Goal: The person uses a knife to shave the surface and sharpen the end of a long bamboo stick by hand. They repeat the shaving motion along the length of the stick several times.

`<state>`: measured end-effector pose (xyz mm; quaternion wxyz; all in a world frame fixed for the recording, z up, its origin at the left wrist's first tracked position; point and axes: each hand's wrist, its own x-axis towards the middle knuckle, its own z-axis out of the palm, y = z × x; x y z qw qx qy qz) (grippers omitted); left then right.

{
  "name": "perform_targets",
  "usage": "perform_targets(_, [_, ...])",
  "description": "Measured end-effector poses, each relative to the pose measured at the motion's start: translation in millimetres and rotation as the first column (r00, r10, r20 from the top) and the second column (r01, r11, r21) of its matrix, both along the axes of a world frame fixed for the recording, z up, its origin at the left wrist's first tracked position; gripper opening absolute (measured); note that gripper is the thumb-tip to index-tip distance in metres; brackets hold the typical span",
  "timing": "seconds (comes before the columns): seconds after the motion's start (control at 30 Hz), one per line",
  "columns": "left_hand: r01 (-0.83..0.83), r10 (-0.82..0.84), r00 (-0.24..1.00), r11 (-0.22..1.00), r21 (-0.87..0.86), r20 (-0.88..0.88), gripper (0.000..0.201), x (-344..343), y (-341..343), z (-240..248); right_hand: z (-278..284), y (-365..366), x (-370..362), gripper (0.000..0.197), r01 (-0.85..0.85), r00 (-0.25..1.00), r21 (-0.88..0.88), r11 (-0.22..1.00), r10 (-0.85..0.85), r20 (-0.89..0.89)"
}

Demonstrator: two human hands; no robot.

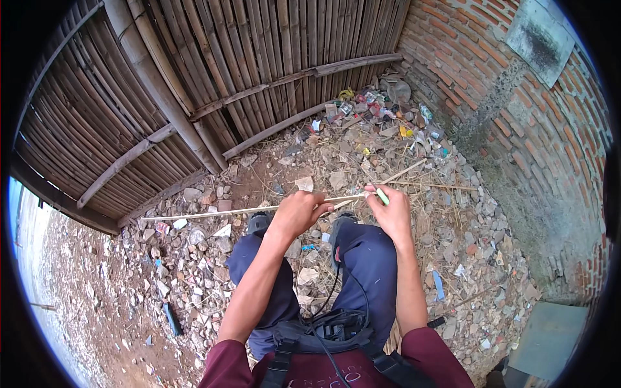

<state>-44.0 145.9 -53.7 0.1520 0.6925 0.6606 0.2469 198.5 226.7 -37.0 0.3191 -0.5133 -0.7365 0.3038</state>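
A long, thin pale strip [213, 213], which looks like split bamboo, stretches from the far left across the front of my knees. My left hand [299, 212] is closed round it near its right part. At the strip's right end, my right hand [393, 210] is closed on a knife with a light green handle [383, 196]. Its thin blade seems to point up and away, but is hard to make out against the ground. The two hands are a short way apart, above my shoes. Fingers partly hide the strip's end.
Stony, littered ground [194, 271] surrounds my crouched legs. A bamboo slat wall [259, 58] stands ahead and left, a brick wall [517, 129] to the right. Rubbish [381, 107] is heaped in their corner. A waist bag [330, 326] with black cables sits on my lap.
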Motion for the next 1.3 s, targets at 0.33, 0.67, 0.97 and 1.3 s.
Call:
perform_targets(0.33, [0.004, 0.072, 0.986, 0.890, 0.455, -0.149, 0.022, -18.4, 13.2, 26.6, -17.3, 12.0, 1.4, 0.032, -0.126, 0.992, -0.279, 0.952, 0.127, -0.017])
perform_targets(0.67, [-0.594, 0.238, 0.769, 0.608, 0.527, 0.593, 0.041, 3.4, 10.2, 23.9, -4.2, 12.9, -4.0, 0.027, -0.257, 0.808, -0.500, 0.827, -0.100, -0.581])
perform_targets(0.97, [-0.177, -0.034, 0.714, 0.958, 0.227, 0.699, 0.037, 25.7, 15.8, 12.9, 6.7, -16.6, -47.6, 0.033, -0.598, 0.600, -0.553, 0.580, -0.134, -0.789])
perform_targets(1.3, [-0.241, 0.005, 0.225, 0.969, 0.050, 0.974, 0.026, 5.6, 5.3, 11.7, 17.6, -17.1, -49.8, 0.039, -0.272, 0.530, -0.234, 0.933, -0.057, -0.846])
